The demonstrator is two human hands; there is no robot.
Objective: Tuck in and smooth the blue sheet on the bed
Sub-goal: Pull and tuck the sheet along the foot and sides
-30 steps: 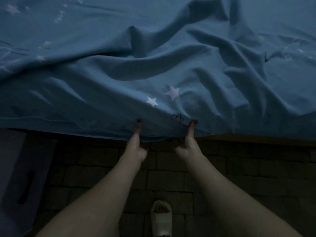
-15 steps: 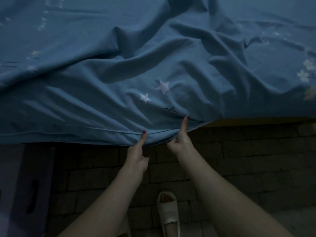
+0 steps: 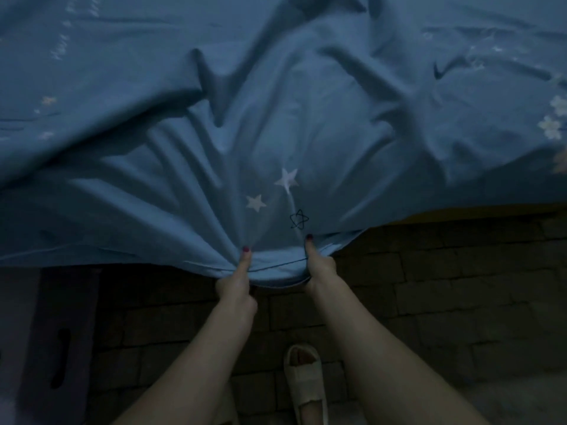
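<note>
- Head view, hands: both bare forearms reach forward from the bottom of the frame toward the near edge of the bed, side by side and slightly apart.
- The left hand (image 3: 236, 289) is closed on the hem of the blue sheet (image 3: 276, 124), thumb laid flat on top of the cloth, the other fingers curled beneath it and hidden.
- The right hand (image 3: 319, 268) pinches the same hem just to the right, thumb pointing up along the fabric, its remaining fingers tucked under the edge and out of sight.
- Both thumbnails carry dark red polish.
- Between the two hands the hem sags in a shallow curve, with a dark stitched line running along it.
- Head view, the sheet: it covers the bed across the upper two thirds of the frame, heavily wrinkled, with folds fanning outward from the left hand's grip.
- Two pale stars (image 3: 287, 179) and a small outlined star (image 3: 298, 218) are printed just above the hands; pale flower shapes (image 3: 550, 125) sit at the far right edge.
- Head view, surroundings: a dim brick-patterned floor (image 3: 445, 302) lies below the bed edge.
- A light-coloured sandal (image 3: 303, 384) on a foot shows between the forearms.
- A dark box with a slot handle (image 3: 58, 357) stands at lower left, beside the bed.
- Lighting is low, so finer detail is unclear.
</note>
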